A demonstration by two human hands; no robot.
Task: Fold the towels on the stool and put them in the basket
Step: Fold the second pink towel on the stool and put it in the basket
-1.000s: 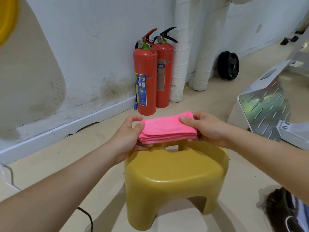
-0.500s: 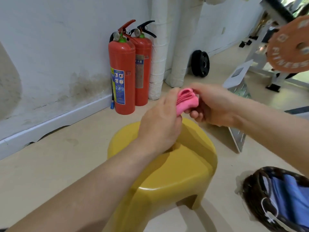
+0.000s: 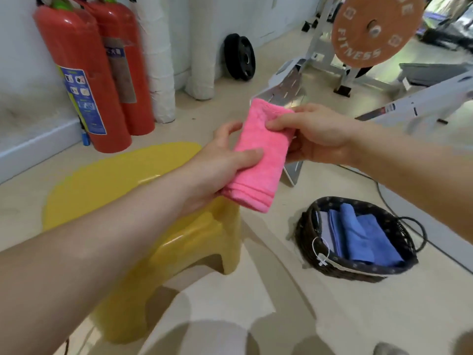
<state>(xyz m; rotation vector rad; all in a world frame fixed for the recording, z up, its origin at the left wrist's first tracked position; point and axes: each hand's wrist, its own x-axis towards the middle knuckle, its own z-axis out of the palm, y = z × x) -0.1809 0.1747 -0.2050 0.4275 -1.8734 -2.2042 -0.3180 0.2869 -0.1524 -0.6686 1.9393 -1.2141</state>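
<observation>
Pink towel [image 3: 263, 175], one, held by left hand [image 3: 220, 162], right hand [image 3: 320, 134].

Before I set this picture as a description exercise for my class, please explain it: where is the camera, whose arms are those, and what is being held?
There is no machine here: a person wears a wide-angle camera on the head, looking forward and down, so both bare arms are the wearer's own. The left hand grips the near end of a folded pink towel, and the right hand pinches its far end, holding it in the air. Below left stands a yellow stool. To the right sits a dark woven basket holding folded blue towels. Two red fire extinguishers stand behind the stool.
</observation>
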